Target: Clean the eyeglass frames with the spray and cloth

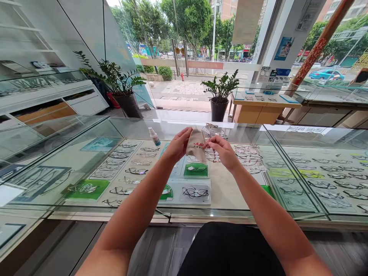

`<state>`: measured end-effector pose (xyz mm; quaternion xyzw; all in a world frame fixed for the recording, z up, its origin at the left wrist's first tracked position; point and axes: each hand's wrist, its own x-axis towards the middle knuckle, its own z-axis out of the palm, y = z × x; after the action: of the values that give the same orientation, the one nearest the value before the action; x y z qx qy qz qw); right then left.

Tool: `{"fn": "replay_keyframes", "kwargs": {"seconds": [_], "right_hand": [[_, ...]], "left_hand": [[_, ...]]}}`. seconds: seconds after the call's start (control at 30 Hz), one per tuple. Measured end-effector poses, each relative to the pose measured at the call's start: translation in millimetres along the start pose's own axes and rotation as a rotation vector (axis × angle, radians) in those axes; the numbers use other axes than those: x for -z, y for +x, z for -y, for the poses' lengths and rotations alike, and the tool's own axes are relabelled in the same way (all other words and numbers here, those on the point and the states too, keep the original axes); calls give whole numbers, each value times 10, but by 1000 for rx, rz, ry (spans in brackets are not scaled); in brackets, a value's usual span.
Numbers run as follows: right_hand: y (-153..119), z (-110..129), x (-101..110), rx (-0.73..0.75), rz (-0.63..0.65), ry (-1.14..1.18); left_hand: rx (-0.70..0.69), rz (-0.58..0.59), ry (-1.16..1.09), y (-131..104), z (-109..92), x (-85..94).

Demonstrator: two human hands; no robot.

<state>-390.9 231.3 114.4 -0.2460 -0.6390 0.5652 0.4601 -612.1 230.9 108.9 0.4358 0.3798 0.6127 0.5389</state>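
Observation:
A beige cloth with red lettering point(196, 145) hangs above the glass counter, between my two hands. The fingers and thumb of my left hand point(178, 145) close on its upper left part. My right hand point(222, 151) pinches at the cloth's right edge, by the red letters. Whether something lies inside the folds I cannot tell. Just behind the cloth, a thin-framed pair of glasses point(216, 132) shows near the counter's far side. To the left of my hands stands a small white spray bottle point(154, 136) with a blue label.
Under the glass top of the display counter point(230, 212) lie several rows of eyeglasses point(196, 191), some on green cards. Two potted plants point(219, 94) stand beyond the counter. A wooden display table point(264, 109) is at the back right, beside the large windows.

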Motion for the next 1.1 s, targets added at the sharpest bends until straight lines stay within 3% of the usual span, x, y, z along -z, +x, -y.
{"fn": "replay_keyframes", "kwargs": {"seconds": [0.2, 0.67, 0.9, 1.1], "right_hand": [[-15, -23, -37, -21, 87, 24], [-19, -58, -54, -43, 169, 45], [-10, -103, -44, -60, 196, 24], [0, -130, -39, -55, 218, 29]], "left_hand": [[-131, 33, 114, -25, 87, -87], [-168, 59, 35, -74, 107, -188], [-98, 72, -39, -67, 95, -180], [102, 147, -76, -71, 80, -112]]}}
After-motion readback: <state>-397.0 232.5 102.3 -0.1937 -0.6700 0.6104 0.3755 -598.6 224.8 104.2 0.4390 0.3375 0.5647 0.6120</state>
